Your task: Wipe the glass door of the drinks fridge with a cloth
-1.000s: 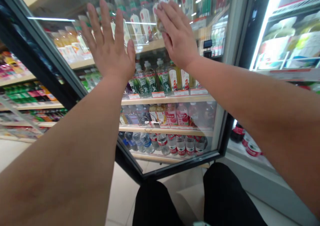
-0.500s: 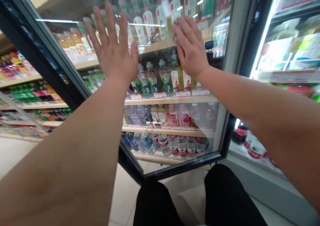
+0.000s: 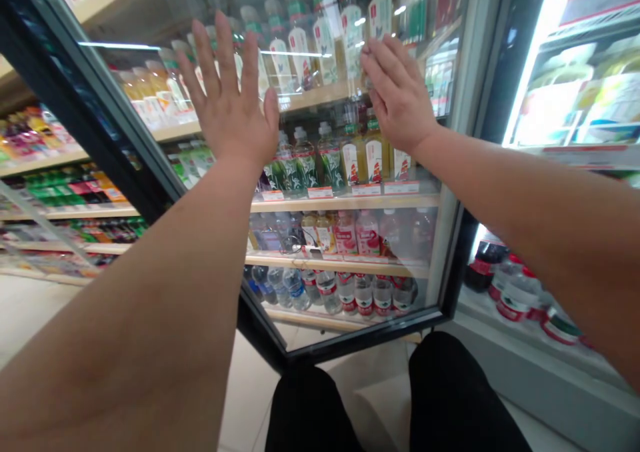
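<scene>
Head view: glass door (image 3: 370, 337) stands directly ahead of your hands, long axis running upward from near your knees (image 3: 437, 365). Your left hand (image 3: 233, 115): fingers spread, palm toward door, apparently flat on it, left of door's middle. Your right hand (image 3: 400, 95): fingers together, slightly bent, at door's upper right, nearer its side edge; cannot tell whether anything sits under fingertips. Lit cooler (image 3: 500, 352) right of door.
</scene>
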`<state>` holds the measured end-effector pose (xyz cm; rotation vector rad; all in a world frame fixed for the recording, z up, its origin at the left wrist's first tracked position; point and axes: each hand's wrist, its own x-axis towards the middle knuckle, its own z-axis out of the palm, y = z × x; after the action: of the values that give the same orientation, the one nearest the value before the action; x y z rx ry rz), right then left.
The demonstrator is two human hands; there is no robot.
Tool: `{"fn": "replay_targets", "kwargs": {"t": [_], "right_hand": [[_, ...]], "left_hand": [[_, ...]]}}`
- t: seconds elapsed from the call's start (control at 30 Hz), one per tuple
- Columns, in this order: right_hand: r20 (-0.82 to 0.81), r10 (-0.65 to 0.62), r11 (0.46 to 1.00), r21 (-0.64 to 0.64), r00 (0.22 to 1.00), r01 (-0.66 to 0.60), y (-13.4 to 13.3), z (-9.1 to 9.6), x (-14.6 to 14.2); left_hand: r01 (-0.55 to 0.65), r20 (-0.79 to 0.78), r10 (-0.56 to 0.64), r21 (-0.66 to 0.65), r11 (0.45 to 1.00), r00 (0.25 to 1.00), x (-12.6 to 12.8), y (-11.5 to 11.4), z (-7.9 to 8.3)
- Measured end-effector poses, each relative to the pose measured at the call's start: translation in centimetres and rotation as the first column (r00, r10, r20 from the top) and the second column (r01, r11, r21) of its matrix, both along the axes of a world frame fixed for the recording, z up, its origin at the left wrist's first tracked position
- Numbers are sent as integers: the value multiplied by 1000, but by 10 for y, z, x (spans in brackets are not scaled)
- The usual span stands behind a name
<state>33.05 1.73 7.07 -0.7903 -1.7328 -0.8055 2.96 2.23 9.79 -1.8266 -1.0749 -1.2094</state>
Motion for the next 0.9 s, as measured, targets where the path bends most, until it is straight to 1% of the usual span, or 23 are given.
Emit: {"fn": "replay_targets", "kwargs": {"t": [0.03,0.07,0.1,0.17,0.23,0.3,0.33,0.4,0.47,0.5,0.57,0.63,0.7,0.73,0.8,0.87,0.9], "right_hand": [[76,14,1000,-28,997,-12,-1,4,6],[112,22,999,-46,993,-17,-2,6,13],[98,25,999,-45,995,-21,0,7,19],[-45,27,1000,9,999,-27,5,3,24],[-225,69,995,91,972,-49,11,-9,23],[-304,137,987,124,943,-104,15,-19,20],[-303,163,985,112,939,-135,16,-21,21],[-240,177,984,41,954,-173,16,-19,29],[-165,146,988,-24,975,-152,16,-14,42],[-153,128,990,-33,980,-134,17,-13,48],[-221,114,993,11,969,-114,22,-16,56],[-371,143,987,119,918,-106,29,-27,55],[-458,177,975,204,871,-91,36,-38,50],[-453,181,972,215,873,-91,37,-43,48],[-350,151,982,160,924,-100,36,-46,51],[-259,102,992,94,960,-80,31,-43,59],[-270,69,995,85,960,-48,29,-42,63]], "left_hand": [[-9,3,9,10,1000,1000,0,2,0],[-15,6,15,13,1000,1000,0,2,0],[-14,8,14,9,1000,1000,0,3,1],[0,18,1,-11,1000,1000,0,1,1],[31,30,-30,-45,999,999,0,-4,1],[63,43,-60,-61,996,997,1,-8,0],[67,44,-64,-67,996,997,1,-10,0],[53,42,-50,-71,996,998,2,-12,-1],[42,43,-39,-74,996,998,3,-14,-1],[44,47,-40,-78,996,998,3,-15,-1],[49,55,-44,-96,994,998,3,-17,0],[55,58,-49,-114,992,997,4,-19,0],[72,63,-66,-108,992,996,4,-21,0],[83,61,-77,-102,991,995,3,-21,0],[109,54,-104,-93,990,993,2,-23,-2],[145,47,-141,-89,985,989,1,-23,-3],[165,48,-161,-83,983,986,0,-23,-4]]}}
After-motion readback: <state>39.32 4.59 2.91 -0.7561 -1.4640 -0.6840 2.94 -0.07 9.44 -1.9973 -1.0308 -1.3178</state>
